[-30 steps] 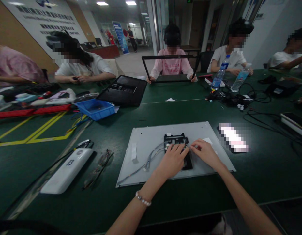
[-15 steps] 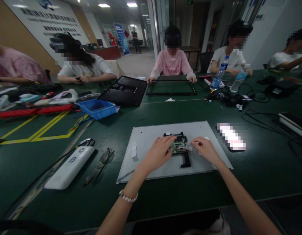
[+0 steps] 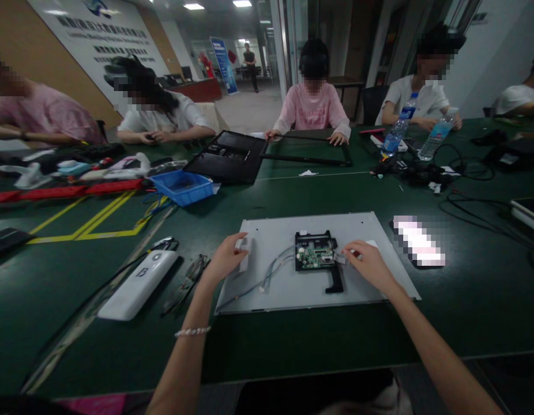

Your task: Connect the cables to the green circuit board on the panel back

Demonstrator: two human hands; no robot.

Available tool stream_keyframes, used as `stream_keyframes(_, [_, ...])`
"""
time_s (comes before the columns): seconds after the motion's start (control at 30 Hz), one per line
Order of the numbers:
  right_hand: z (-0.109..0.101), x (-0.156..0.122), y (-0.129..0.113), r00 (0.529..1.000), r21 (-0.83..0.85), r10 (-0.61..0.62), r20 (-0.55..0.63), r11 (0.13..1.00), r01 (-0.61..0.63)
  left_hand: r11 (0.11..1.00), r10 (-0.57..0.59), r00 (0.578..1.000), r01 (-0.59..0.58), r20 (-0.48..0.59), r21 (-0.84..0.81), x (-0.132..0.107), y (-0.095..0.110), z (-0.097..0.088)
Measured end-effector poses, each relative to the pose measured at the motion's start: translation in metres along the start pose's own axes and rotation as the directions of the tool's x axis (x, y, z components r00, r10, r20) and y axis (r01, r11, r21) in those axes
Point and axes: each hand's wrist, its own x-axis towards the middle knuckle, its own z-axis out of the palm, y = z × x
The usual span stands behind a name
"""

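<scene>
A grey metal panel (image 3: 371, 230) lies flat on the green table in front of me. A black bracket with a green circuit board (image 3: 315, 256) sits near its middle, and thin wires (image 3: 267, 276) run from it to the left. My left hand (image 3: 226, 258) rests at the panel's left edge, fingers curled round a strip of white tape (image 3: 244, 253). My right hand (image 3: 365, 264) lies on the panel just right of the board, fingertips pinched at a small white piece by the board's edge.
A white device (image 3: 139, 283) with a cable and a pair of glasses (image 3: 184, 283) lie to my left. A blue tray (image 3: 183, 187), a black monitor back cover (image 3: 226, 157), water bottles (image 3: 397, 131) and tangled cables (image 3: 422, 173) sit farther off. Several people sit around the table.
My left hand has left the circuit board and moved left to the panel's edge, uncovering the board. The person opposite has laid the black frame flat. My right hand stays by the board.
</scene>
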Motion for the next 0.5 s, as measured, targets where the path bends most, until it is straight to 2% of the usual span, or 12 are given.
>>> stream_keyframes(0.17, [0.000, 0.000, -0.003, 1.000, -0.009, 0.010, 0.016, 1.000, -0.010, 1.000, 0.026, 0.997, -0.026, -0.075, 0.000, 0.003, -0.005, 0.008])
stream_keyframes(0.3, [-0.001, 0.000, -0.005, 1.000, -0.011, 0.006, 0.014, 1.000, -0.005, 1.000, 0.000, 0.991, -0.004, -0.136, -0.026, 0.003, -0.003, 0.004])
stream_keyframes(0.4, [-0.001, 0.000, -0.008, 1.000, -0.022, 0.012, 0.003, 1.000, -0.012, 0.965, -0.115, 0.985, 0.081, -0.125, -0.250, -0.001, 0.005, -0.002])
stream_keyframes(0.5, [-0.002, 0.000, -0.011, 1.000, -0.016, 0.010, -0.024, 1.000, -0.010, 0.854, -0.183, 0.978, 0.108, -0.100, -0.509, -0.006, 0.015, -0.005])
